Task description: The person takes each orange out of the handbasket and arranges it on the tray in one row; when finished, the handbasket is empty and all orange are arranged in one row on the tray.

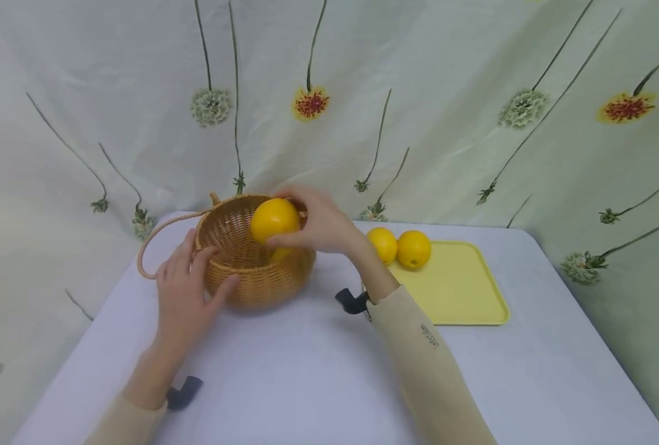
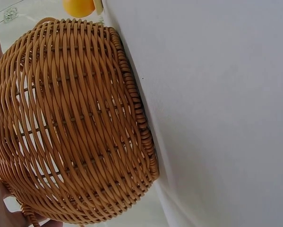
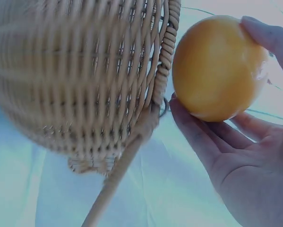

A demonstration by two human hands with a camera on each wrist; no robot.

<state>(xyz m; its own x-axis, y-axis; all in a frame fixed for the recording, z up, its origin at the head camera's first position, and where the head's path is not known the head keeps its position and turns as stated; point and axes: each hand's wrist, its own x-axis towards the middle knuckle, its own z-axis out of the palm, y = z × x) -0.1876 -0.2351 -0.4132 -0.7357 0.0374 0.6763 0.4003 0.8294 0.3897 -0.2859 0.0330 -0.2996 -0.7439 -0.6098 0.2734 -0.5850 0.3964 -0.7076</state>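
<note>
Beige sleeves (image 1: 429,371) nearest, dark curved pieces (image 1: 183,394) at wrists. Left hand (image 1: 182,293) holds wicker basket (image 1: 259,287) by its left side, near looped handle (image 1: 147,247). Right hand (image 1: 321,222), apart from left, grips orange (image 1: 275,219) between thumb and fingers, over basket mouth. Another orange (image 1: 281,254) partly visible inside basket. Two more oranges (image 1: 414,249) side by side at far left corner of yellow tray (image 1: 457,287), on white surface (image 1: 285,371).
</note>
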